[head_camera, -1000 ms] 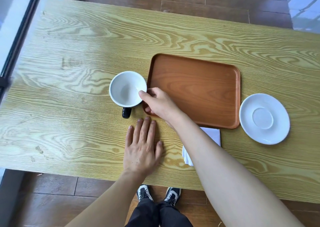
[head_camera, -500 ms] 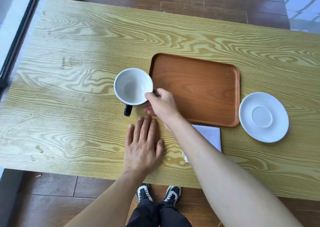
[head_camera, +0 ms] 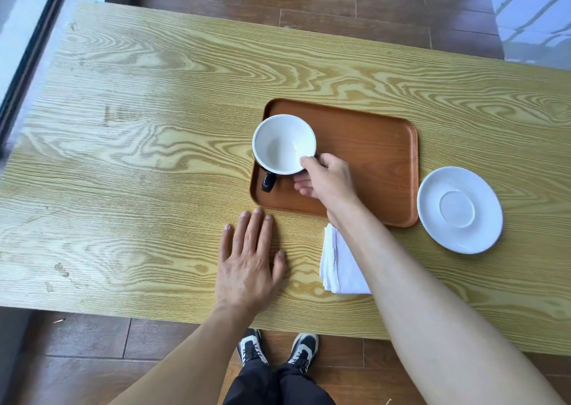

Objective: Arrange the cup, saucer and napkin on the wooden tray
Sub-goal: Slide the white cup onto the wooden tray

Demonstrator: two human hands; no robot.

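The cup (head_camera: 282, 145), white inside with a black outside and handle, is over the left end of the wooden tray (head_camera: 370, 157). My right hand (head_camera: 327, 179) grips its near rim, thumb on top. I cannot tell whether the cup rests on the tray or hangs just above it. The white saucer (head_camera: 459, 210) lies on the table right of the tray. A folded white napkin (head_camera: 338, 264) lies in front of the tray, partly hidden under my right forearm. My left hand (head_camera: 250, 262) lies flat on the table, fingers spread, holding nothing.
The light wood-grain table (head_camera: 139, 157) stretches wide to the left and behind the tray. Its near edge runs just below my left wrist. Brown floorboards and my shoes (head_camera: 278, 349) show beneath.
My right hand has carried the cup from the table left of the tray rightward, to over the tray's left end. My left hand stayed flat on the table.
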